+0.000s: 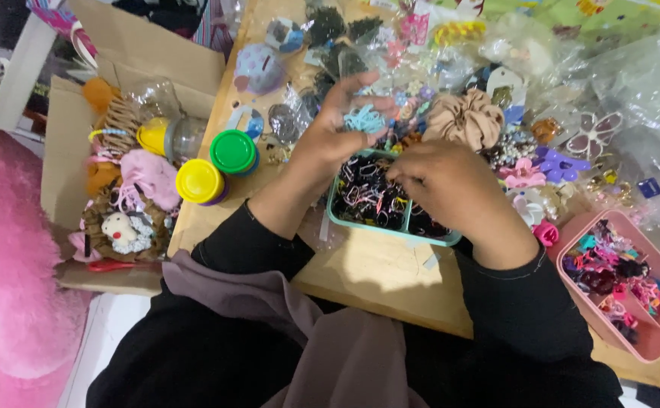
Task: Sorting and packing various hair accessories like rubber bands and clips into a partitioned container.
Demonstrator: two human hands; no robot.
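Hair ties (363, 119), a light-blue bunch of thin elastic loops, sit pinched in my left hand (335, 130), held up just above the far edge of the teal tray (390, 227). Fingers curled round the bunch, thumb side closed on it, so that hand's gripping. My right hand (445, 183) is knuckles-up over the tray's right half, fingers bent down into the ties inside; can't tell whether it's actually got anything pinched, fingertips are hidden under the hand.

Handling call, my read only: these loops look v. light, soft, stretchy, prob. tangle-prone. No crush risk, but they'd snag on each other and spring off a loose pinch. Best hold is a fingertip pinch across several strands at once, near the middle of the bunch, not one loop by its edge (a single loop would just stretch and slip).

Moving out: tray is divided into compartments and packed w/ dark and mixed-colour ties, resting on the wooden table (379, 272). Just beyond my right hand, a beige scrunchie (464, 119), soft fabric. Right of that, a purple flower clip (559, 164) and a pink flower clip (523, 174), hard plastic by the look of them. Far right, a pink bin (659, 336) of small colourful claw clips. Left of my left forearm, a green-lidded tub (233, 152) and a yellow-lidded tub (199, 181), touching. Beyond those, a cardboard box (65, 151) w/ plush bits.
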